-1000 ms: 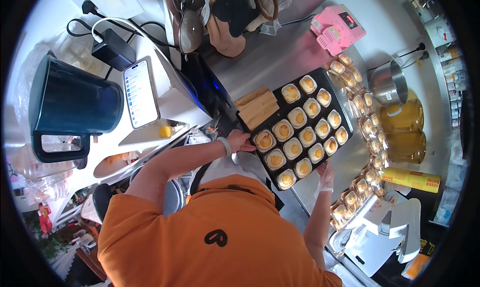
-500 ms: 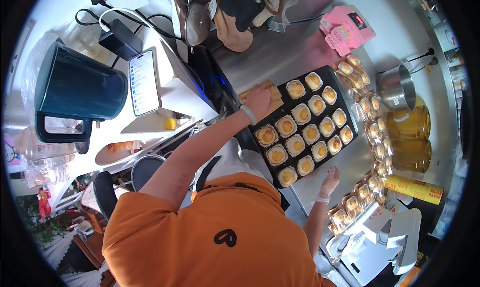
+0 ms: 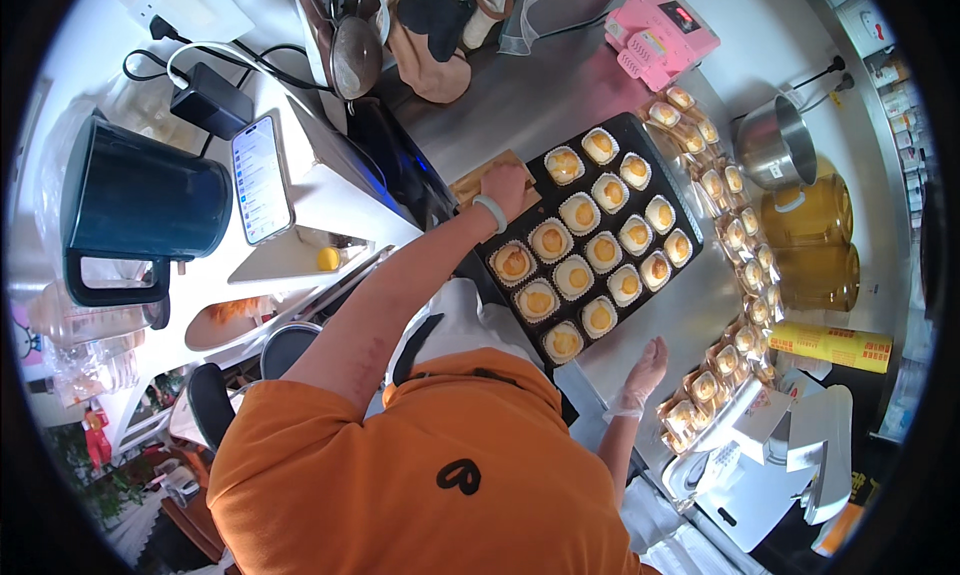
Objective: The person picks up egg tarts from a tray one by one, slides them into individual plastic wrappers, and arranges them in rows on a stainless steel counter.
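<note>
Your left hand is reaching out over the far-left corner of the black baking tray, and it is resting on the tan wooden block that is lying just beside the tray's edge; the fingers are curling down over the block, though from this angle I cannot tell whether they are actually clamping it or only pressing on top. A pale band is sitting on that wrist. Your right hand, wearing a thin clear glove, is hovering open and empty above the steel desk, just off the tray's near corner. The tray is sitting on the desk in front of you, filled with rows of cupcakes in white paper cases. Wrapped cakes are curving in a line along the tray's right side, near a steel pot.
</note>
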Available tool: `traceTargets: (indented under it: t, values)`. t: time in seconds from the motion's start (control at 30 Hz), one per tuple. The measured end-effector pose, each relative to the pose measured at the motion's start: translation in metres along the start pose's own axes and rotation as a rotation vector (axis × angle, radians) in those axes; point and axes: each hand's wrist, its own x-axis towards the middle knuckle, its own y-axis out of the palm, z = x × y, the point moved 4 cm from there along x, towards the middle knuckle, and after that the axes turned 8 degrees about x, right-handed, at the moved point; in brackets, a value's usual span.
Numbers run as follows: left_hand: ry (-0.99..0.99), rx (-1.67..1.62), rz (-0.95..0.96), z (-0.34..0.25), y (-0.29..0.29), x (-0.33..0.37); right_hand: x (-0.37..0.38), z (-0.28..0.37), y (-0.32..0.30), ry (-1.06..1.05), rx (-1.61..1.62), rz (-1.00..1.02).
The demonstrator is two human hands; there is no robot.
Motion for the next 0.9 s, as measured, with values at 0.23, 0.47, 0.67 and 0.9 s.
traceTargets:
  t: [0.23, 0.47, 0.67, 0.9]
  values:
    - [0.080, -0.611, -0.144, 0.008, -0.047, -0.002, 0.004, 0.039, 0.006, -0.031, 0.175, 0.024]
    - [0.213, -1.109, 0.122, -0.043, -0.135, -0.054, 0.004, 0.212, 0.082, -0.081, 0.522, 0.487]
    - [0.319, -1.011, 0.064, -0.050, -0.161, -0.087, -0.016, 0.257, 0.128, 0.097, 0.591, 0.859]
    - [0.280, -0.936, 0.095, -0.035, -0.158, -0.117, -0.034, 0.220, 0.140, 0.098, 0.464, 0.961]
